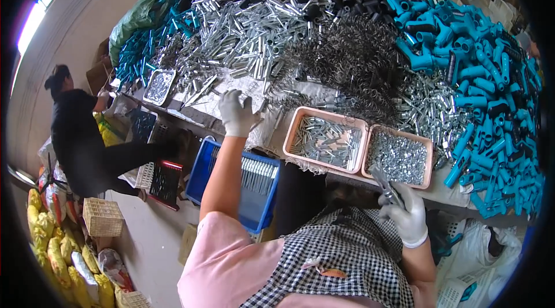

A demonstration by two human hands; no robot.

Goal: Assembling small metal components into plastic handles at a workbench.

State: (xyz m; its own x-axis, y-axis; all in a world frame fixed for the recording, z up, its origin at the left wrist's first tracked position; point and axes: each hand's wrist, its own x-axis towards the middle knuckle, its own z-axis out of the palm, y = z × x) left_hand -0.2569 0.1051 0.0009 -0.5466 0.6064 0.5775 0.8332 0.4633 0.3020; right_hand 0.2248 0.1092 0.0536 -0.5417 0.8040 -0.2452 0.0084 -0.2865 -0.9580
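Gloves on both my hands. Left hand (236,113) is stretched out flat, fingers loose, resting on the table (300,91) edge among scattered metal tubes (248,33), gripping nothing. Right hand (406,215) is closed around a grey metal part (386,186), held just below the pink tray of screws (398,157).

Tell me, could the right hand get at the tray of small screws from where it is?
Probably yes: the right hand, holding a metal part, hovers just below the tray, with nothing between them.
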